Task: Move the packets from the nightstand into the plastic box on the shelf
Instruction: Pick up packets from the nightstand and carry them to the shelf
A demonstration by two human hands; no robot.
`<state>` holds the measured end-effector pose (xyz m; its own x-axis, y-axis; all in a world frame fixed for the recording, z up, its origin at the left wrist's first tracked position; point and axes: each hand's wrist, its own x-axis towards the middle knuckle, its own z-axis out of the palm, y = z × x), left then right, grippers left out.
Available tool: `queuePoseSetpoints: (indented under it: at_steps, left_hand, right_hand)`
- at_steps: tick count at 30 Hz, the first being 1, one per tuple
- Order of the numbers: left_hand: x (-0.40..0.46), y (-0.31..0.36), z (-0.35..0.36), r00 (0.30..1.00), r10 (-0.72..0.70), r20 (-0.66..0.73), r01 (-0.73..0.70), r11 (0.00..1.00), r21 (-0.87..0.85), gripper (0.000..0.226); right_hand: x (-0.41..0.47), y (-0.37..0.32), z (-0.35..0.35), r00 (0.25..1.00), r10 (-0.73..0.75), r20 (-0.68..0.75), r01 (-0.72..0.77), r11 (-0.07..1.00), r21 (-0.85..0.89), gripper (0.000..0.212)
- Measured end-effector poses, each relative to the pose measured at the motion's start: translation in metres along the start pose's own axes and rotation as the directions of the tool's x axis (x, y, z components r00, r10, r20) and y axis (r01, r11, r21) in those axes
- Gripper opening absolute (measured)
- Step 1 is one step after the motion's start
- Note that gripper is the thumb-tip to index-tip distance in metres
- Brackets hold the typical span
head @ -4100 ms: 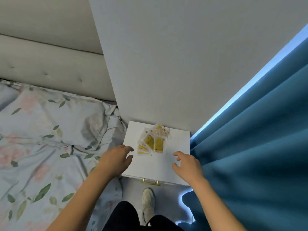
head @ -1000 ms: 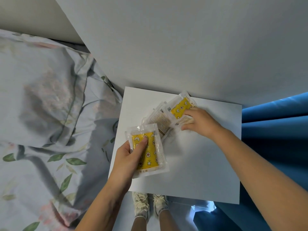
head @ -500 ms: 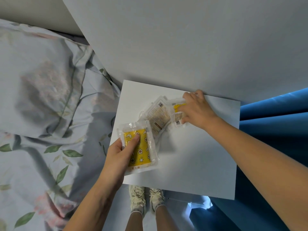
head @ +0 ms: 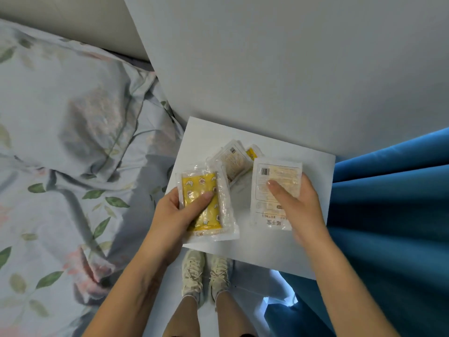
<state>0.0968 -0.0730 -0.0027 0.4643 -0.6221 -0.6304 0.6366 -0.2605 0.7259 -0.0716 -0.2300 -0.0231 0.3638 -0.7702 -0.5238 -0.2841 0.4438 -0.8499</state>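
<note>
Over nightstand (head: 279,251) | left hand (head: 175,215) clamps yellow packet (head: 201,203) | right hand (head: 298,205) pinches pale packet (head: 277,188) | beyond fingers, two packets (head: 233,161) remain | likely light, slick, floppy: grip mid-body

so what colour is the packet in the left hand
Yellow with small cartoon prints, inside a clear wrapper: the packet in the left hand, seen best in the head view.

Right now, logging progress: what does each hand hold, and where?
Left hand: yellow packet, gripped at its left edge. Right hand: white packet, gripped at its right edge.
</note>
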Motion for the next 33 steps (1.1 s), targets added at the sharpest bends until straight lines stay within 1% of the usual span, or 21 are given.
queuePoseSetpoints:
  at_steps: [2,4,6,8,10,12,15,18,20,23,26,27,28,29,30,31,32,33]
  left_hand:
    - [-0.021,0.009,0.001,0.998,0.049,-0.037,-0.051,0.998,-0.035,0.025]
    - [-0.046,0.02,0.001,0.992,0.107,-0.072,-0.109,0.994,-0.026,0.02]
    - [-0.07,0.029,-0.002,0.983,0.157,-0.096,-0.161,0.987,-0.03,0.019]
    - [-0.096,0.038,-0.005,0.973,0.183,-0.142,-0.193,0.979,-0.058,0.021]
    - [-0.121,0.046,-0.009,0.963,0.203,-0.176,-0.218,0.973,-0.074,0.022]
    - [-0.147,0.055,-0.014,0.952,0.238,-0.192,-0.254,0.965,-0.062,0.017]
    - [-0.193,0.062,-0.031,0.927,0.29,-0.237,-0.314,0.947,-0.072,0.014]
    - [-0.252,0.059,-0.06,0.887,0.341,-0.312,-0.38,0.922,-0.073,0.027]
    - [-0.303,0.05,-0.084,0.854,0.367,-0.369,-0.418,0.906,-0.066,0.035]
    - [-0.397,0.019,-0.126,0.778,0.387,-0.496,-0.475,0.878,-0.059,0.039]
    - [-0.505,-0.025,-0.165,0.666,0.385,-0.639,-0.522,0.852,-0.03,0.044]
    - [-0.519,-0.034,-0.171,0.65,0.373,-0.662,-0.522,0.852,-0.032,0.042]
    - [-0.571,-0.057,-0.182,0.577,0.351,-0.737,-0.538,0.843,-0.02,0.036]
    - [-0.605,-0.073,-0.189,0.525,0.334,-0.783,-0.553,0.833,-0.015,0.026]
    - [-0.622,-0.083,-0.192,0.5,0.315,-0.807,-0.557,0.83,-0.021,0.016]
    - [-0.655,-0.101,-0.197,0.442,0.294,-0.847,-0.569,0.822,-0.012,0.01]
    - [-0.69,-0.118,-0.201,0.377,0.268,-0.886,-0.592,0.806,-0.008,0.009]
    - [-0.72,-0.133,-0.202,0.335,0.237,-0.912,-0.606,0.795,-0.016,0.011]
  right_hand:
    - [-0.024,-0.018,0.001,0.998,0.011,-0.067,-0.002,0.99,0.144,0.03]
    - [-0.047,-0.035,0.004,0.995,0.012,-0.096,0.006,0.982,0.187,0.034]
    - [-0.068,-0.053,0.008,0.998,0.005,-0.069,0.007,0.984,0.178,0.036]
    - [-0.09,-0.07,0.015,1.0,-0.002,0.011,0.0,0.991,0.131,0.033]
    - [-0.113,-0.086,0.021,0.991,-0.004,0.133,-0.008,0.996,0.085,0.029]
    - [-0.137,-0.099,0.03,0.963,-0.005,0.268,-0.003,0.999,0.033,0.028]
    - [-0.178,-0.111,0.044,0.926,-0.01,0.377,0.026,0.999,-0.037,0.03]
    - [-0.228,-0.113,0.063,0.883,-0.05,0.466,0.108,0.989,-0.097,0.031]
    - [-0.27,-0.109,0.078,0.841,-0.078,0.535,0.17,0.978,-0.125,0.03]
    - [-0.343,-0.091,0.104,0.76,-0.089,0.644,0.247,0.956,-0.159,0.027]
    - [-0.428,-0.064,0.129,0.673,-0.056,0.738,0.297,0.934,-0.199,0.028]
    - [-0.44,-0.06,0.131,0.653,-0.054,0.755,0.306,0.931,-0.198,0.029]
    - [-0.481,-0.046,0.14,0.597,-0.026,0.802,0.33,0.919,-0.216,0.029]
    - [-0.512,-0.036,0.147,0.556,-0.001,0.831,0.341,0.912,-0.227,0.029]
    - [-0.527,-0.032,0.149,0.541,0.006,0.841,0.343,0.912,-0.227,0.029]
    - [-0.557,-0.025,0.154,0.494,0.024,0.869,0.349,0.91,-0.223,0.029]
    - [-0.59,-0.016,0.161,0.437,0.049,0.898,0.358,0.906,-0.224,0.029]
    - [-0.617,-0.009,0.165,0.396,0.074,0.915,0.368,0.9,-0.232,0.03]
